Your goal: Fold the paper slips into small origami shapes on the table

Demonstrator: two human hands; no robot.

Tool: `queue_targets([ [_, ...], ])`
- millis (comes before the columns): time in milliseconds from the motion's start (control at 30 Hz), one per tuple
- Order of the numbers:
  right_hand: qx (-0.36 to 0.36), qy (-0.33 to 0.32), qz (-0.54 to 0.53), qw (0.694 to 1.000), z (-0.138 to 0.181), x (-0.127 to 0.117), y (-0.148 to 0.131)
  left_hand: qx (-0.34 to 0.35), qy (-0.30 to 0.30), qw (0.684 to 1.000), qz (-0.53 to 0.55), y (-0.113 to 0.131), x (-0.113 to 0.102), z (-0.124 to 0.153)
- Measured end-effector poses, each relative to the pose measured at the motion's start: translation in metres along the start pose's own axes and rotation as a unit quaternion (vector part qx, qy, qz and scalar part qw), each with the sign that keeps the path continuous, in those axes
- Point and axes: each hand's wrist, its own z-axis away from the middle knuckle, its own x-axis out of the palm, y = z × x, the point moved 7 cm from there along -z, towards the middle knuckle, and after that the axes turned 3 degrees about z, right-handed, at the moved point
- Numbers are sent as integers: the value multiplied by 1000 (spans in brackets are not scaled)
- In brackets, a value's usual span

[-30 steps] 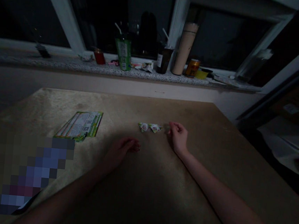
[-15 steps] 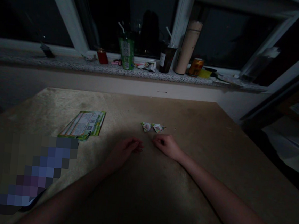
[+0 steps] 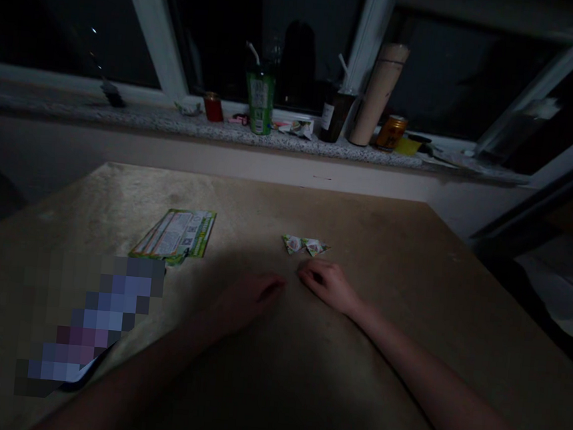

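Both my forearms rest on a tan table [image 3: 411, 279] in dim light. My left hand [image 3: 246, 297] lies low on the tabletop with its fingers stretched toward the right, holding nothing. My right hand [image 3: 329, 286] sits beside it, fingers curled in loosely, with nothing showing in them. Just beyond the right hand's knuckles lie two small folded paper triangles [image 3: 305, 246], side by side and untouched. The fingertips of the two hands are a short gap apart.
A stack of green printed leaflets [image 3: 177, 234] lies left of centre. A blurred-out object [image 3: 89, 321] sits at the near left. On the windowsill [image 3: 124, 117] stand a green cup with a straw [image 3: 259, 102], a dark bottle [image 3: 334, 114], a tall beige flask [image 3: 379, 92] and cans.
My right hand has drawn back from beside the folded triangles to a spot nearer me and curled in. The left hand has flattened slightly. The view has shifted left.
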Motion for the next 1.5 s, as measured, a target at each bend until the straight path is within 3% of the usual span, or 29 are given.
queue_targets([
  [100,-44,9,40,998,-6,4,-10,5,7,995,-102,-7,-15,-1],
  [300,-105,-31,106,988,-31,26,-30,-46,56,972,-225,-40,-69,0],
  [533,-145,-35,137,979,-75,62,-54,-75,40,959,-269,-93,-106,14],
  [767,-177,7,100,979,-119,93,-80,-172,75,942,-279,-150,-144,43],
  [933,-216,-21,98,971,-141,116,-95,-215,64,942,-249,-175,-144,57],
  [1100,-243,-33,152,957,-148,129,-102,-248,44,940,-230,-184,-137,62],
  [1300,-305,-6,208,929,-137,125,-107,-241,39,944,-221,-179,-135,59],
  [1500,-293,-14,190,937,-113,106,-101,-234,27,943,-234,-173,-131,57],
])
